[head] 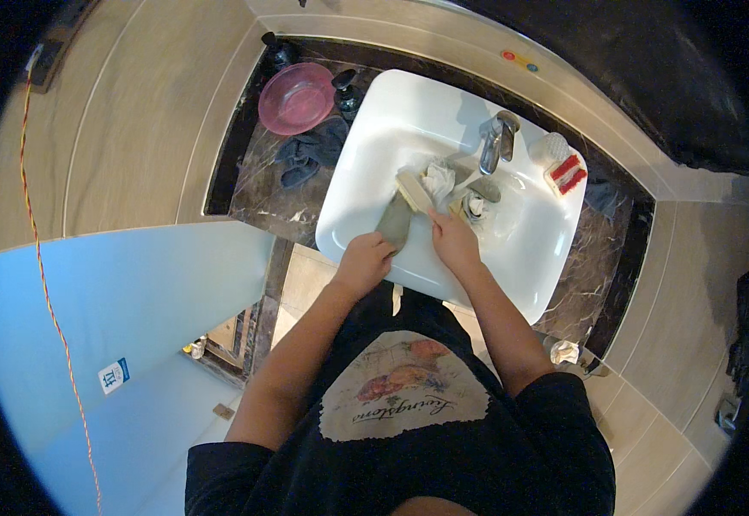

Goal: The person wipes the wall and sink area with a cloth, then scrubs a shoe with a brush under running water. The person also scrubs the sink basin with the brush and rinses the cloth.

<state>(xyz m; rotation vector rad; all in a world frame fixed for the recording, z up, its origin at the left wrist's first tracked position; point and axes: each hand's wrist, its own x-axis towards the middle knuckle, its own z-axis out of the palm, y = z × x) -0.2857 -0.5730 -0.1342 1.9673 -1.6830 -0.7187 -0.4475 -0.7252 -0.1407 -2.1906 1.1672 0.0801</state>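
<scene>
In a white washbasin (374,251), my left hand (366,259) grips one end of a wet grey-green cloth item, perhaps a sock (394,222), near the front rim. To its right, my right hand (455,240) holds the handle of a pale scrubbing brush (414,191). The brush head lies at the far end of the cloth; its contact with it is partly hidden. A crumpled white cloth (439,180) lies just beyond the brush. More bunched grey and white cloth (479,201) is in the basin beyond my right hand, below the metal faucet (499,143).
On the dark marble counter (265,203) at left are a pink plastic basin (297,98), black pump bottles (346,95) and a dark cloth (313,151). A red-and-white block (566,175) and a whitish textured object (549,149) sit on the washbasin's right rim.
</scene>
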